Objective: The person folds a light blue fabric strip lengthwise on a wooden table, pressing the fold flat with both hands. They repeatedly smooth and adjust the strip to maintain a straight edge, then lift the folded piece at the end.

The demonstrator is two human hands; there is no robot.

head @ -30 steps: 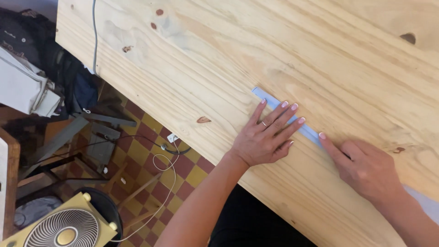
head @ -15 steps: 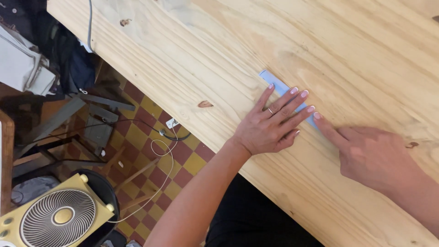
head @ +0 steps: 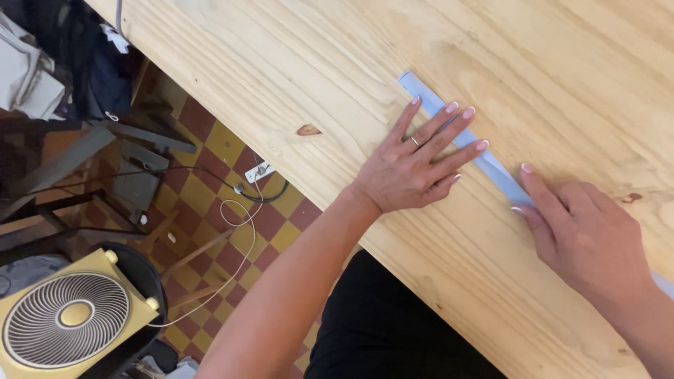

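On paper strip, flat hands

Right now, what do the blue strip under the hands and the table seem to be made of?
The blue strip looks like folded paper: thin, matte, flat with crisp edges. The table looks like light softwood, perhaps pine, with visible grain and dark knots, and little sheen. The left hand and right hand press on the strip.

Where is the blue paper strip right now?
The folded blue paper strip lies diagonally on the wooden table, pinned under the left hand and right hand.
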